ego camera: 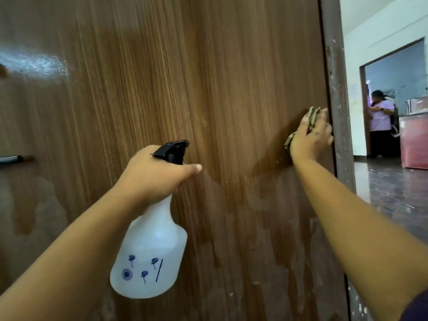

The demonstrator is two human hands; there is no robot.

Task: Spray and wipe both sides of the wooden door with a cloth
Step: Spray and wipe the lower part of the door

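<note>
The brown wooden door (185, 77) fills most of the view, with wet streaks running down its lower half. My left hand (152, 174) grips the neck of a translucent white spray bottle (150, 253) with a black trigger head, its nozzle pointing at the door. My right hand (311, 137) presses a greenish cloth (310, 118) flat against the door near its right edge, fingers spread over the cloth. Part of the cloth is hidden under my palm.
A metal door handle (11, 158) sticks out at the far left. The door's worn edge (335, 89) stands at right. Beyond it lie a dark glossy floor (393, 193), a doorway with a person (379, 121) standing, and a pink counter (414, 142).
</note>
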